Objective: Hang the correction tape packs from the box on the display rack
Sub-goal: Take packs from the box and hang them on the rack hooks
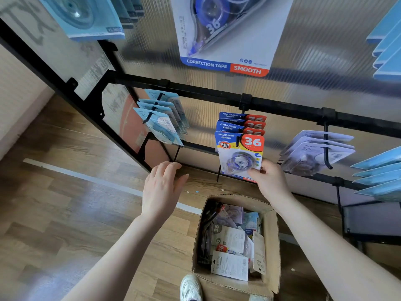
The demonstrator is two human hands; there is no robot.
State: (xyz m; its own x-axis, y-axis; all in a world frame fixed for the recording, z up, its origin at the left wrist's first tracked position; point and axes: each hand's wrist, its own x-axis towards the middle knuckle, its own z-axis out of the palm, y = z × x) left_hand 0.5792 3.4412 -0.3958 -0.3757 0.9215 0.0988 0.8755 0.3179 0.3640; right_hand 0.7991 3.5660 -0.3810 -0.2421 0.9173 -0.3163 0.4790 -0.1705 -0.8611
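A blue, red and yellow correction tape pack [239, 155] marked "36" hangs frontmost on the middle hook of the black display rack [282, 108], with several like packs behind it. My right hand [269, 181] pinches this pack at its lower right corner. My left hand [162, 187] hovers to the left, fingers relaxed, holding nothing. Below, an open cardboard box [272, 242] on the floor holds several mixed tape packs [232, 246].
Light blue packs [161, 124] hang on the left hook and pale lilac packs [314, 151] on the right hook. More blue packs [382, 177] jut out at far right. A big correction tape pack [227, 33] hangs above. A white shoe [191, 287] stands beside the box on the wood floor.
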